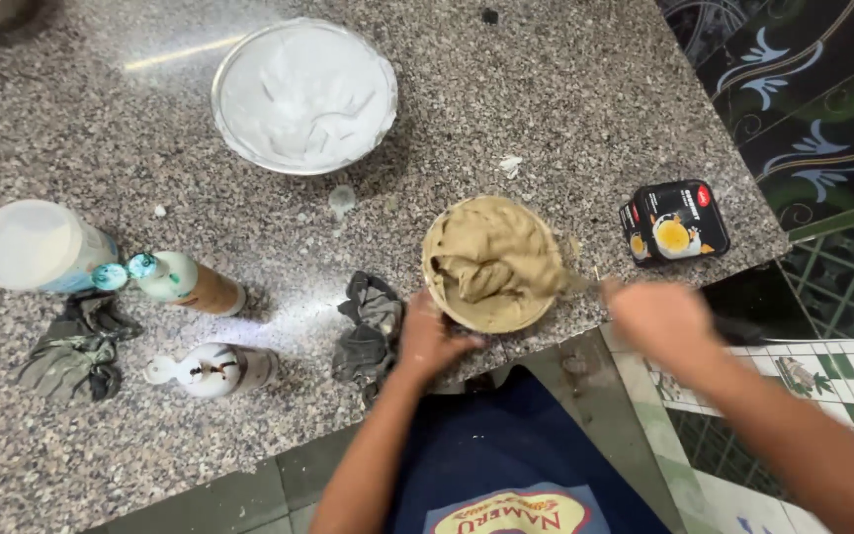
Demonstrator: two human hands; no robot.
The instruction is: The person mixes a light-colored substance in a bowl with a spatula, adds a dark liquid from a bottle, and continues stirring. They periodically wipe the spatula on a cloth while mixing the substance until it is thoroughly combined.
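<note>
Tan, thick dough is filling a small round bowl (491, 265) sitting at the near edge of the speckled granite tabletop (565, 89). The left hand (429, 336) is gripping the bowl's near-left rim, fingers curled around it. The right hand (656, 314), blurred, is closing its fingers on a thin tool (585, 283) reaching into the dough from the right. A crumpled grey cloth (368, 326) is lying just left of the bowl, and a wide metal bowl of white flour (303, 94) is sitting farther back.
</note>
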